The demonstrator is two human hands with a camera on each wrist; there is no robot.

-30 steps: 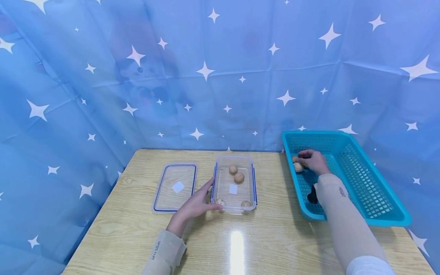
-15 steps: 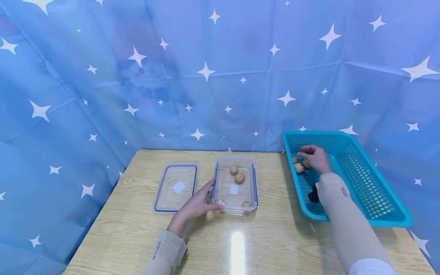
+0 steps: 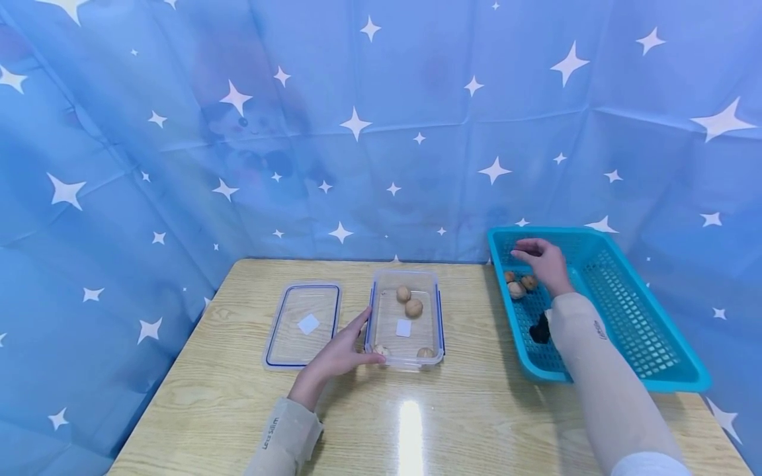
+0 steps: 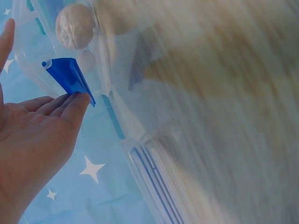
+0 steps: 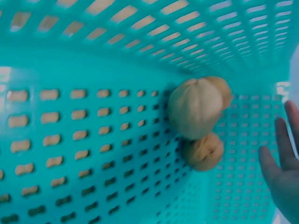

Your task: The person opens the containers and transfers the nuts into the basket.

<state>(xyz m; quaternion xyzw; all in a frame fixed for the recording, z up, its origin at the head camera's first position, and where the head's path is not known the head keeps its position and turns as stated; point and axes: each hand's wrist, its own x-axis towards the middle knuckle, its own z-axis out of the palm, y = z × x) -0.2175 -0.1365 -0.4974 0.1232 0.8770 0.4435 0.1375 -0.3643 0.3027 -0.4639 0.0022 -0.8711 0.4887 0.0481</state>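
My left hand (image 3: pixel 342 350) lies along the left side of a clear plastic container (image 3: pixel 389 337), fingers straight, thumb at its near left corner. In the left wrist view the fingertips touch the container's blue latch (image 4: pixel 70 77). Walnuts lie in the container, among them a walnut (image 3: pixel 413 308) near the middle and another walnut (image 4: pixel 75 26) close to the wall. Over the far part of a turquoise basket (image 3: pixel 669 334) is my right hand (image 3: pixel 546 263), holding nothing visible. Three walnuts cluster by the basket's left wall, including a pale walnut (image 5: pixel 195 108) and a browner walnut (image 5: pixel 203 151).
A clear lid with a blue seal (image 3: pixel 292 330) lies flat on the wooden table (image 3: pixel 470 416), left of the container. A blue curtain (image 3: pixel 417 152) with white stars hangs behind the table. The black wrist camera (image 3: pixel 540 328) is below my right wrist.
My right hand has moved up and back from the walnuts in the basket, uncovering them. My left hand stays at the container.
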